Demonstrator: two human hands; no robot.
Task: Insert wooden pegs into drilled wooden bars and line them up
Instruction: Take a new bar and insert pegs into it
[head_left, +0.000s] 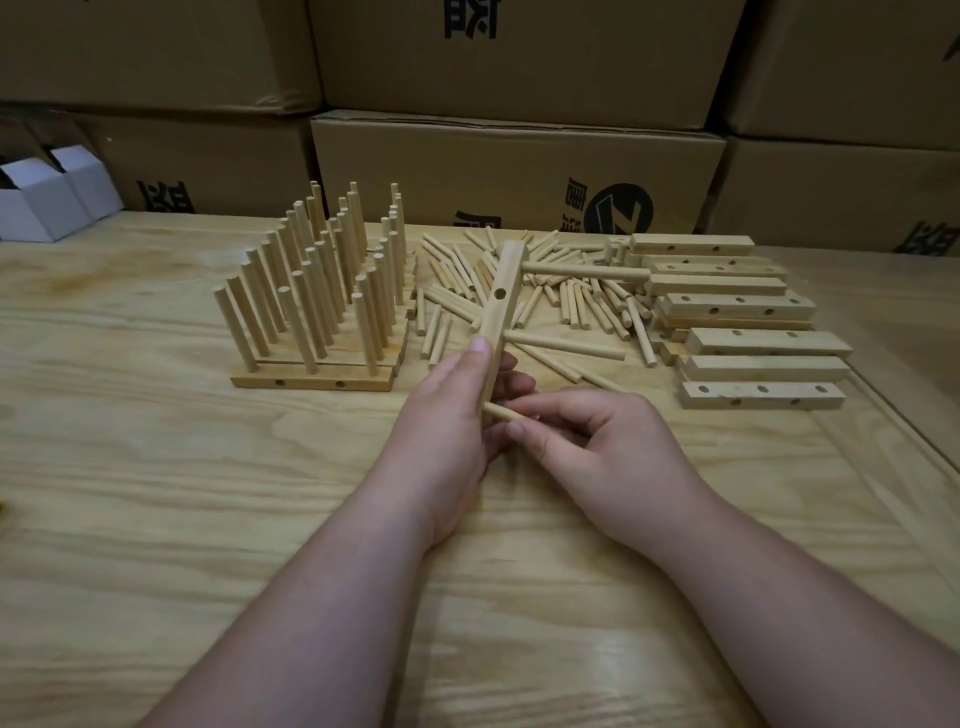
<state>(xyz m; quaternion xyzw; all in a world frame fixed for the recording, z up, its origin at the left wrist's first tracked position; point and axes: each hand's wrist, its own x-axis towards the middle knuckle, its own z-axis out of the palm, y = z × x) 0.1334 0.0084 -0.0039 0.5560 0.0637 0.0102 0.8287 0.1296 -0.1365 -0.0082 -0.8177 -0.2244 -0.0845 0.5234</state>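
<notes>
Peg (501, 413) tip behind fingers (524, 434)

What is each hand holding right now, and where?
Left hand grips the drilled bar at its near end; right hand pinches a peg there.

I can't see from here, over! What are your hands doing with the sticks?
Left hand grips bar, one peg already in. Right hand pinches next peg at the bar's near end. Nothing blocking.
</notes>
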